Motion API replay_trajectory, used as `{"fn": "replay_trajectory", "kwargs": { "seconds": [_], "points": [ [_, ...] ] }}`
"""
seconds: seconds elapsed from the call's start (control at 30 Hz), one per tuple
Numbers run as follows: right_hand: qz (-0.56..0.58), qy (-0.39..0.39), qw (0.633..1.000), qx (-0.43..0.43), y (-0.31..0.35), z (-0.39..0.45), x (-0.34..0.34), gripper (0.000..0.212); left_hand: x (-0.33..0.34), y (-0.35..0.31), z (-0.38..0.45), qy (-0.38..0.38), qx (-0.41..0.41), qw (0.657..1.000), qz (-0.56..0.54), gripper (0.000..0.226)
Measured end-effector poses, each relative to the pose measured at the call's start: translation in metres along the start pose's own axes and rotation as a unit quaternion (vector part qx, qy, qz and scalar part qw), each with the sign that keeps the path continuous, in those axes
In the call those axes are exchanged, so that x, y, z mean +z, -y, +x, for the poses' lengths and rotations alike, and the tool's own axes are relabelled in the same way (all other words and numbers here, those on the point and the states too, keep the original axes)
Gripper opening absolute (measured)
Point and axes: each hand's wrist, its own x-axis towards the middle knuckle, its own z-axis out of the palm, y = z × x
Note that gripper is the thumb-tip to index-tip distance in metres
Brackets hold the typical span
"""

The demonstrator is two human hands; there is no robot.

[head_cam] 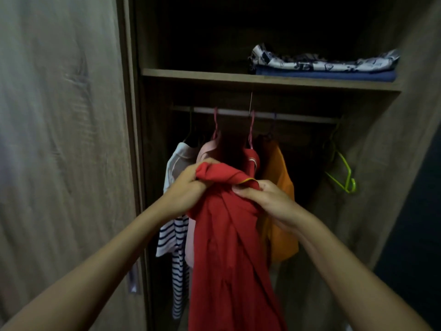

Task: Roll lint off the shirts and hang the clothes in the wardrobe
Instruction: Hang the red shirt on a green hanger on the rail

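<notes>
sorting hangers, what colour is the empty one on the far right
Lime green plastic hanger, seen in the head view.

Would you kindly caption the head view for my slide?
Both hands, left and right, grip a red shirt before the wardrobe rail.

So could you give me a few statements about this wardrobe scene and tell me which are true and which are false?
1. Both the left hand and the right hand grip the red shirt. True.
2. The lime green plastic hanger carries a shirt. False: it hangs bare at the right end of the rail.
3. An orange garment hangs to the right of the red shirt. True.
4. The wooden upper shelf holds nothing. False: folded clothes lie on it.
5. The navy-and-white striped shirt hangs at the right end. False: it hangs at the left.
</notes>
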Motion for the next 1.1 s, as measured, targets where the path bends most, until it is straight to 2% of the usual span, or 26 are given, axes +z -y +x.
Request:
{"fn": "replay_trajectory", "kwargs": {
  "seconds": [0.07,0.13,0.17,0.23,0.27,0.37,0.5,0.6,0.73,0.83,0.87,0.9,0.97,1.03,1.1],
  "points": [
    [0.06,0.044,0.996,0.045,0.001,-0.006,0.0,0.035,0.005,-0.011,0.002,-0.025,0.01,0.999,-0.03,0.018],
    [0.066,0.068,0.992,0.078,-0.004,-0.011,-0.001,0.039,0.004,-0.019,0.004,-0.066,0.016,0.997,-0.046,0.017],
    [0.059,0.073,0.991,0.094,-0.008,-0.013,-0.001,0.047,0.0,-0.02,0.005,-0.087,0.018,0.995,-0.044,0.015],
    [0.038,0.072,0.989,0.124,-0.016,-0.016,-0.003,0.075,-0.01,-0.021,0.009,-0.11,0.02,0.994,-0.008,0.01],
    [0.028,0.075,0.988,0.129,-0.017,-0.018,-0.004,0.078,-0.015,-0.021,0.009,-0.11,0.018,0.994,0.017,0.009],
    [0.01,0.092,0.99,0.107,-0.012,-0.024,-0.007,0.049,-0.019,-0.019,0.007,-0.12,0.006,0.988,0.101,0.016],
    [-0.038,0.012,0.998,0.04,0.002,-0.019,-0.006,0.03,-0.019,-0.024,0.013,-0.146,-0.047,0.981,0.118,0.017],
    [-0.069,-0.041,0.996,0.027,0.003,-0.014,-0.003,0.033,-0.014,-0.04,0.024,-0.142,-0.072,0.987,0.027,0.028],
    [-0.06,-0.074,0.995,-0.008,-0.004,-0.015,0.005,0.027,-0.009,-0.057,0.035,-0.144,-0.117,0.981,-0.061,0.028],
    [-0.036,-0.249,0.959,-0.126,-0.008,-0.016,0.011,0.015,-0.009,-0.06,0.041,-0.154,-0.165,0.967,-0.122,0.039],
    [-0.014,-0.29,0.943,-0.162,-0.007,-0.021,0.014,0.012,-0.008,-0.061,0.042,-0.151,-0.176,0.963,-0.136,0.043],
    [-0.007,-0.303,0.934,-0.189,-0.006,-0.027,0.018,0.019,-0.006,-0.062,0.043,-0.154,-0.187,0.958,-0.152,0.046],
    [-0.024,-0.24,0.948,-0.206,-0.007,-0.04,0.031,0.035,-0.003,-0.062,0.046,-0.186,-0.206,0.94,-0.197,0.049],
    [-0.069,-0.141,0.975,-0.155,-0.007,-0.052,0.05,0.05,-0.002,-0.059,0.051,-0.227,-0.22,0.914,-0.253,0.049],
    [-0.159,-0.094,0.98,-0.074,-0.013,-0.061,0.071,0.085,-0.002,-0.057,0.057,-0.27,-0.23,0.89,-0.287,0.048]
  ]
}}
